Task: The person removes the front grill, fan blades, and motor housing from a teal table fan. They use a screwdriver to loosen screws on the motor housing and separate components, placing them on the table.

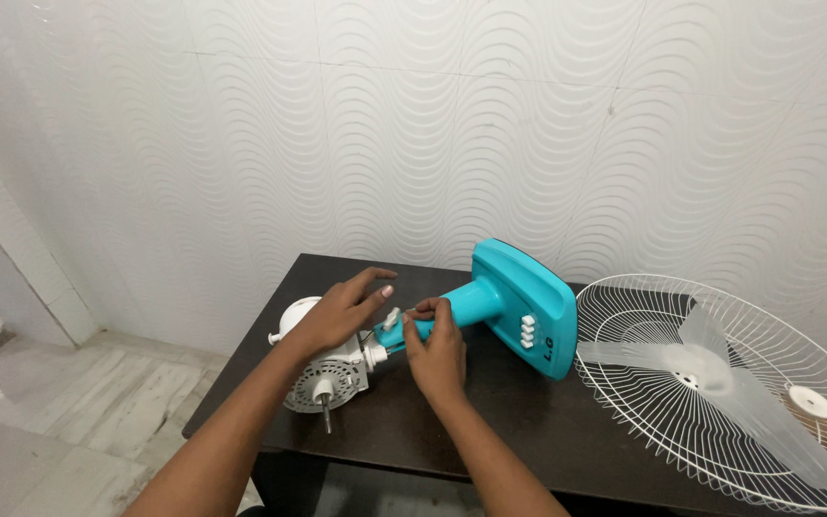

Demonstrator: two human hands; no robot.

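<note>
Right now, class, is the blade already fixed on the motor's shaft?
No: the blade lies in the grille at the right, apart from the motor.

Both forearms bare, reaching forward from bottom of frame, converging. Left hand [342, 311]: palm down, fingers spread and loosely curved, thumb out toward the right hand. Right hand [437, 349]: back facing up, fingers curled in a pinch at the tips, wrist straight. Hands near, not touching.

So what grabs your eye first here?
The turquoise fan stand lying on its side mid-table, its neck gripped by the right hand. The left hand rests on the white fan motor beside it. At right lies a white wire guard with a translucent blade.
</note>
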